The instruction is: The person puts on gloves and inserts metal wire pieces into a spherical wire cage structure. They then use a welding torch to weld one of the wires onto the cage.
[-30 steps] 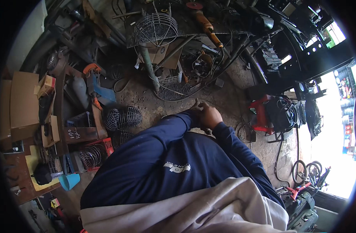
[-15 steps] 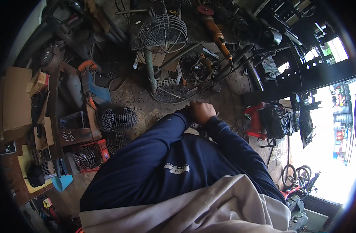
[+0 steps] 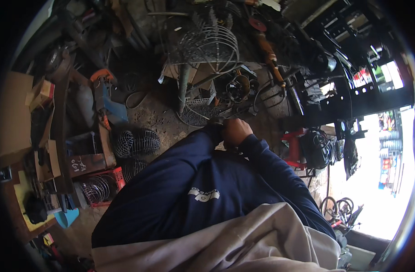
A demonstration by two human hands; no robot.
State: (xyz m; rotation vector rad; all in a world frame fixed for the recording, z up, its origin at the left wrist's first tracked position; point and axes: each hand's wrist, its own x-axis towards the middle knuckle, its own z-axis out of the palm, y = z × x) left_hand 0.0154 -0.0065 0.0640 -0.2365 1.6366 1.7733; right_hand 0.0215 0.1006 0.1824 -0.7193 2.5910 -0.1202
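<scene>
My right hand point(image 3: 237, 132) is closed, knuckles up, in front of my waist. It meets the end of my left sleeve point(image 3: 209, 135), and whatever its fingers hold is hidden. My left hand is mostly out of sight behind the cuff and my right hand, so its fingers do not show. Beyond my hands stands a dark metal workbench point(image 3: 184, 88). On it rests a round wire cage point(image 3: 216, 43) of curved rods. To the cage's right lies an orange angle grinder point(image 3: 267, 52) with a reddish disc. Neither hand touches these.
Wire cages point(image 3: 137, 140) lie on the floor at left, near a red crate point(image 3: 119, 177) holding wire rings. A blue and orange metal piece point(image 3: 111, 103) leans behind them. At right are a red stand point(image 3: 294, 147) and coiled black cable point(image 3: 317, 147). A hose point(image 3: 191, 123) crosses the floor.
The view has turned slightly, so the bench, cage and grinder sit farther right and lower. My hands remain together at my waist, with little visible movement.
</scene>
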